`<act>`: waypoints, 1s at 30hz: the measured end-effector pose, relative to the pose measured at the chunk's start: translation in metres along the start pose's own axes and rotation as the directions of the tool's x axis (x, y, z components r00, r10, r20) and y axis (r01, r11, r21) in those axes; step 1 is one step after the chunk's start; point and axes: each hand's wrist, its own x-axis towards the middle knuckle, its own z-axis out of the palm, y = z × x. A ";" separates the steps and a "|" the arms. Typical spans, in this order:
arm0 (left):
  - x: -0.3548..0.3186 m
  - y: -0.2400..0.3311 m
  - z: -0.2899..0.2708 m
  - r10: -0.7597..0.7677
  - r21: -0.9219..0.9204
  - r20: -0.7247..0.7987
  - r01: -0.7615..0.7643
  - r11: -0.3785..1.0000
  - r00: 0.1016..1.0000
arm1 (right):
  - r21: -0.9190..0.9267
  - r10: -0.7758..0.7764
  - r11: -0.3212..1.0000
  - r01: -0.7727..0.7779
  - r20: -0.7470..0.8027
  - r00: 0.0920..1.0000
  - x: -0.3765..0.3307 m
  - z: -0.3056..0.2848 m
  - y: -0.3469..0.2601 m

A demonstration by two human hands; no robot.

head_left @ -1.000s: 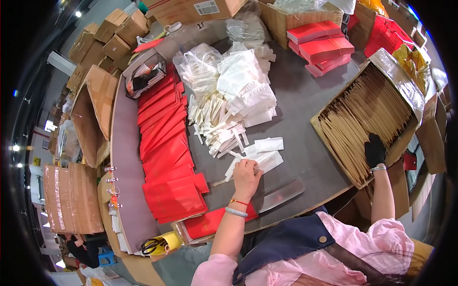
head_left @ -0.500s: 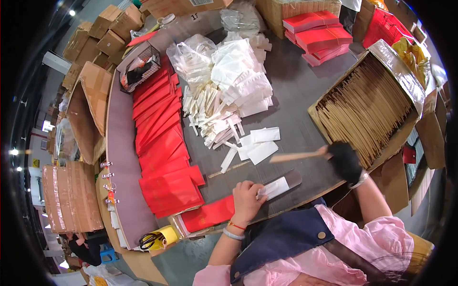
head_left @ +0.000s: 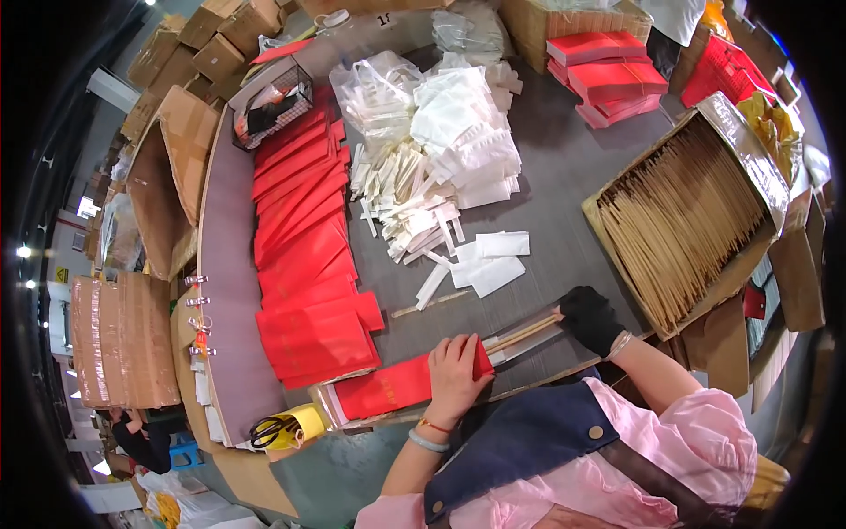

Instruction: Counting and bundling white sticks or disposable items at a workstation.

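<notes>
Holding slim wooden sticks (head_left: 533,331): right hand (head_left: 591,322); flat red sleeve (head_left: 385,392): left hand (head_left: 456,375).

Packing workshop, hand-assembly type. Worktable (head_left: 564,185), grey-topped, bearing overlapping red sleeves (head_left: 304,238), heaped white packets (head_left: 485,163) and an open carton (head_left: 749,154) of wooden sticks (head_left: 692,234). Surroundings: stacked cardboard boxes (head_left: 218,57), grey floor (head_left: 352,472), yellow wall sign (head_left: 62,274), bright overhead light (head_left: 24,252).
</notes>
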 end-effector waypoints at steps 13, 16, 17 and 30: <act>0.043 0.022 -0.050 0.148 0.090 0.430 -0.205 0.975 0.890 | -0.107 0.036 0.994 0.002 0.353 0.935 0.056 -0.044 -0.078; 0.051 0.002 -0.101 0.109 0.152 0.351 -0.171 0.973 0.930 | -0.067 0.108 0.993 -0.093 0.285 0.953 0.044 -0.058 -0.063; 0.056 -0.017 -0.114 0.130 0.114 0.259 -0.165 0.980 0.957 | 0.021 0.104 0.994 -0.104 0.020 0.994 0.037 -0.064 -0.055; -0.012 -0.023 0.014 -0.498 -0.032 -0.121 0.498 0.867 0.859 | -0.171 0.074 0.984 -0.040 0.197 0.978 0.034 -0.062 -0.067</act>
